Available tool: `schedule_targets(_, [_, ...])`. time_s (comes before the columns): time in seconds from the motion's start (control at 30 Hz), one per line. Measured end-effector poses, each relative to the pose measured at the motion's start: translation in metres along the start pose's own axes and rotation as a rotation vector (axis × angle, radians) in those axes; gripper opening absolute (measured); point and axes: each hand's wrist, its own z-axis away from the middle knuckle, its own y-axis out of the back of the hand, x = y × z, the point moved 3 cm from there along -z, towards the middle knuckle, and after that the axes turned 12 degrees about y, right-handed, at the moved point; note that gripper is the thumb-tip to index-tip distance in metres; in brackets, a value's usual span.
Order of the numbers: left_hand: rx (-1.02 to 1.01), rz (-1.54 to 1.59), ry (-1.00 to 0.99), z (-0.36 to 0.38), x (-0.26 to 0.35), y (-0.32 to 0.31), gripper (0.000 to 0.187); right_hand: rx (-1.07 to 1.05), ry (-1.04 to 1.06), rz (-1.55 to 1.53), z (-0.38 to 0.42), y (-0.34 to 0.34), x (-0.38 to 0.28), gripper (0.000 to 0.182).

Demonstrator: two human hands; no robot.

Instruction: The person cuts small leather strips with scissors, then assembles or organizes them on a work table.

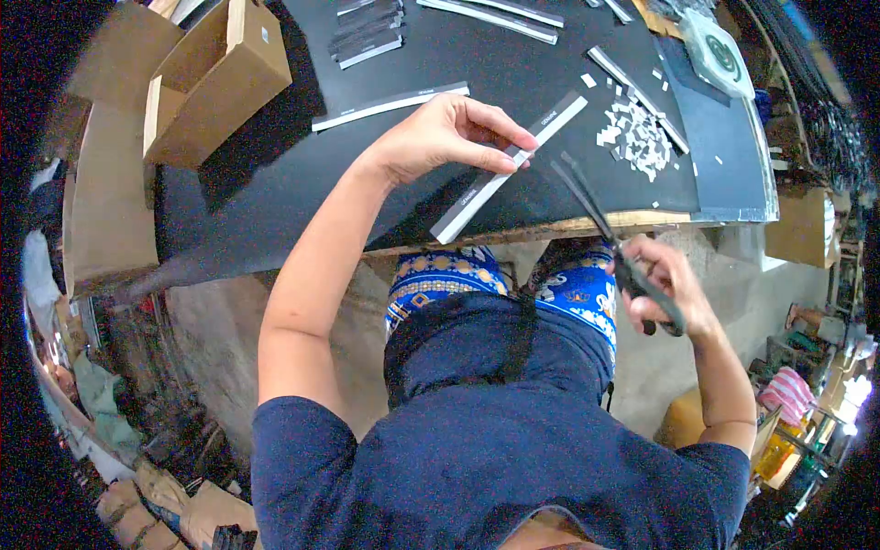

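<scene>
- Left hand (pixel 440 137) pinches a long grey strip (pixel 509 170) between thumb and fingertips near its middle, held over the black table (pixel 275 174); the strip runs diagonally, lower end past the table's near edge.
- Right hand (pixel 669 284) has fingers closed through the handles of black scissors (pixel 600 220), blades parted a little and pointing up toward the strip, tips just beside it (not touching it, as far as I can tell).
- Risk: left fingertips sit near the blade line, so a nick looks possible if the strip slides.
- Risk: strip is held at one spot only, so it could twist and the cut go crooked.
- Strip looks flat, stiff, pale grey with small dark print.
- Pile of small white offcuts (pixel 637 137) lies on the table to the right.
</scene>
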Motion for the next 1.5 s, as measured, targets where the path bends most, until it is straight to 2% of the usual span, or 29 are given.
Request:
schedule_targets(0.13, [-0.013, 0.041, 0.002, 0.001, 0.001, -0.004, 0.032, -0.037, -0.098, -0.016, 0.002, -0.009, 0.013, 0.045])
schedule_targets(0.33, [-0.042, 0.048, -0.007, 0.001, 0.003, -0.012, 0.031, -0.055, -0.044, -0.086, -0.013, -0.016, 0.008, 0.044])
schedule_targets(0.53, [-0.078, 0.056, 0.074, 0.001, 0.004, -0.016, 0.031, -0.031, -0.034, -0.1, -0.022, -0.017, 0.001, 0.045])
schedule_targets(0.6, [-0.079, 0.051, 0.018, 0.0, 0.003, -0.018, 0.03, -0.035, -0.044, -0.131, -0.024, -0.017, 0.003, 0.045])
schedule_targets(0.67, [-0.085, 0.048, 0.033, 0.0, 0.005, -0.019, 0.03, -0.024, -0.002, -0.064, -0.024, -0.016, 0.004, 0.044])
schedule_targets(1.5, [-0.099, -0.024, -0.004, -0.002, 0.013, -0.024, 0.029, 0.006, -0.026, -0.097, -0.024, -0.016, 0.003, 0.043])
